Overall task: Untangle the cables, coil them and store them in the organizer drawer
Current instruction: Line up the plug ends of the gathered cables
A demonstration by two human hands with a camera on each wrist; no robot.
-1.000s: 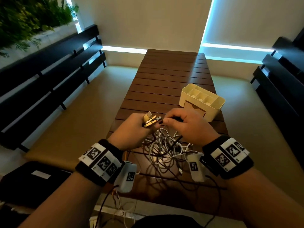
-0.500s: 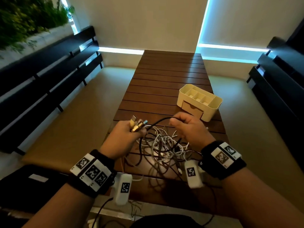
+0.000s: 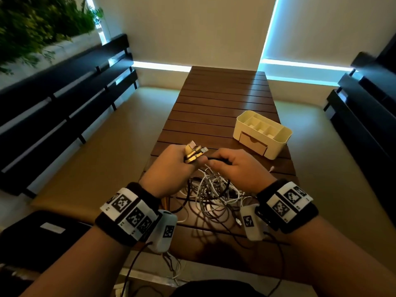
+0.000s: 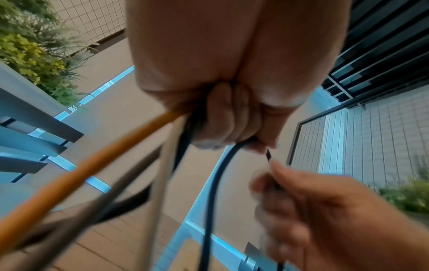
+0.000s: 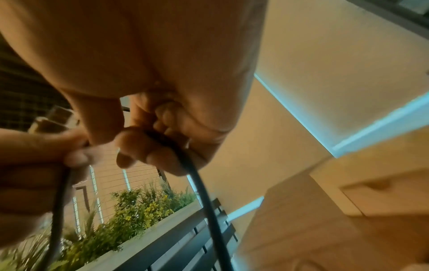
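Note:
A tangle of white and black cables lies on the wooden slat table between my wrists. My left hand grips a bundle of cable ends, and their USB plugs stick up out of the fist. In the left wrist view an orange cable, a white one and dark ones hang from that fist. My right hand pinches a black cable right beside the left hand. The cream organizer stands at the right, its drawer shut.
Dark slatted benches run along both sides of the table. Plants grow at the upper left. A dark bag lies at the lower left. Camera leads hang from my wrists over the table's near edge.
My right hand, which had drawn the black cable out to the right half a second ago, has come back up against the left hand. The left hand keeps its hold on the plugs.

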